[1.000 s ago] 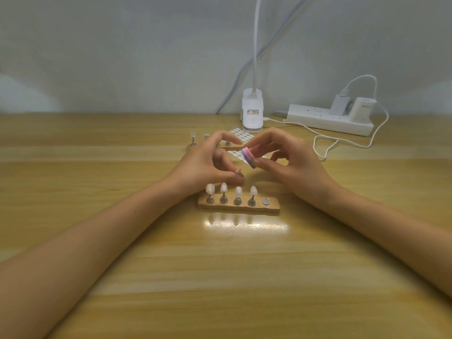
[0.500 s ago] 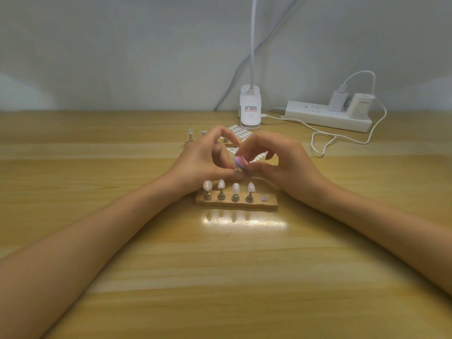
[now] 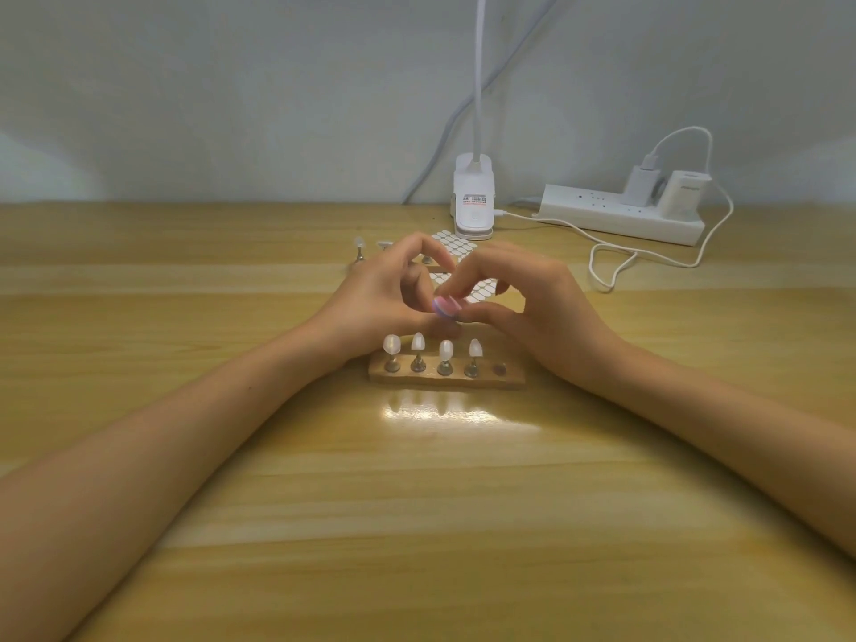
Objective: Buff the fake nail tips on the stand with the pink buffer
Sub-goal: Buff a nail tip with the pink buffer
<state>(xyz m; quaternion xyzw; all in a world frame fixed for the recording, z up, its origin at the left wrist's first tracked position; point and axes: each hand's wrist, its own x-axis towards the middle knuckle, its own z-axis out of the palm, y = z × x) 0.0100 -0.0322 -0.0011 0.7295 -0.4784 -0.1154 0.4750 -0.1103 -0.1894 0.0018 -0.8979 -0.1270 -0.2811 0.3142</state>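
Pink buffer (image 3: 445,309) sits pinched between thumb and curled forefinger of the right hand (image 3: 546,312), against the curled fingertips of the left hand (image 3: 375,298); whether those grip anything I cannot tell. Just at 6 o'clock of it, the wooden stand (image 3: 509,379) holds four nail tips (image 3: 418,341) upright

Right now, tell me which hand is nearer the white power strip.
Right. The right hand is in front and left of the power strip; the left hand lies farther left, beyond the right hand.
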